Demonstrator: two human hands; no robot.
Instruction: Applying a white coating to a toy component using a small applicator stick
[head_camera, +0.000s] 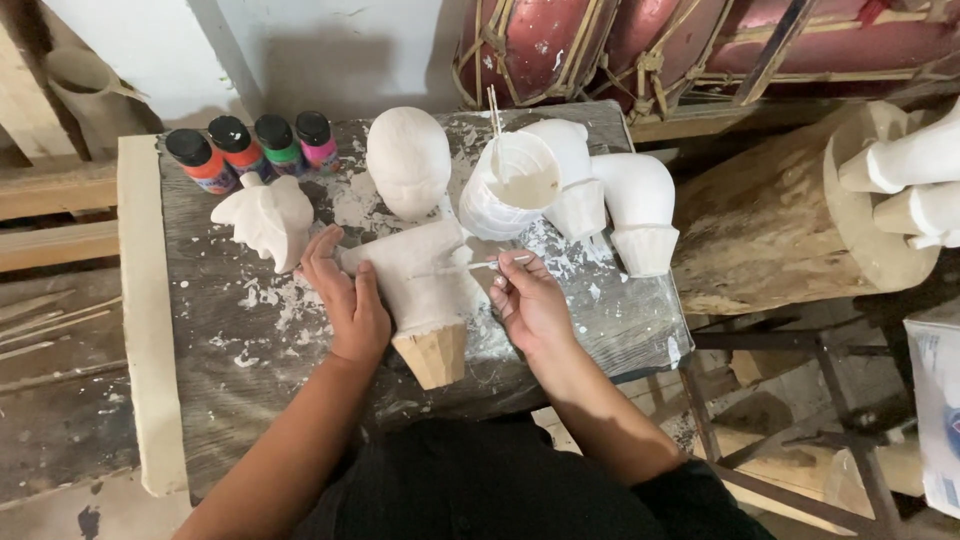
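A white plaster torso piece with a bare wooden base lies on the stained board. My left hand rests flat on its left side and holds it down. My right hand grips a thin white stick whose tip touches the torso's right edge. Just behind stand a white plaster head and a white cup of pale paste with a stick in it.
Several small paint bottles line the board's back left. A plaster figure part lies left; two plaster limb pieces right. A log stump and red drums stand beyond. Wooden planks left.
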